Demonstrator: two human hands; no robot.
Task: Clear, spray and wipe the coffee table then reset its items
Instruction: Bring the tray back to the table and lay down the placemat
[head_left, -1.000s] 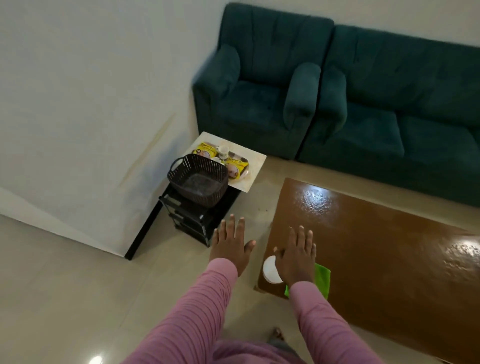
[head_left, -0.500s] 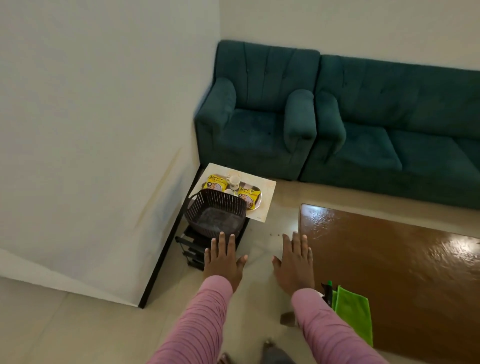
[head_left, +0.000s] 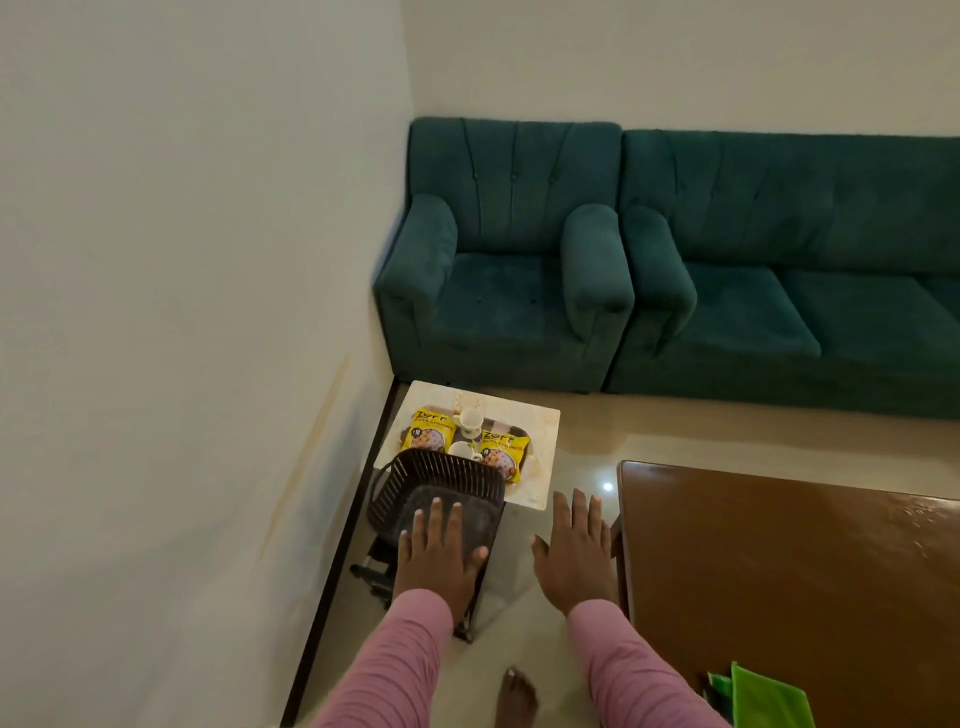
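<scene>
The glossy brown coffee table (head_left: 789, 561) fills the lower right, with a green cloth (head_left: 769, 699) lying at its near edge. By the wall stands a dark wicker basket (head_left: 441, 486) on a black rack. Behind it a white board (head_left: 540, 467) carries a tray with two yellow snack packets (head_left: 427, 431) and two white cups (head_left: 470, 420). My left hand (head_left: 441, 558) is stretched out flat over the basket's near side, fingers straight, holding nothing. My right hand (head_left: 574, 556) hovers open over the floor between the basket and the coffee table.
A teal armchair (head_left: 504, 291) and matching sofa (head_left: 800, 301) line the far wall. A white wall runs along the left with a black skirting strip. My bare foot (head_left: 514, 699) is on the tiled floor below my arms.
I have stepped away from the coffee table toward the basket. Both hands moved forward, the left now over the basket. The cloth has dropped to the lower right of the view.
</scene>
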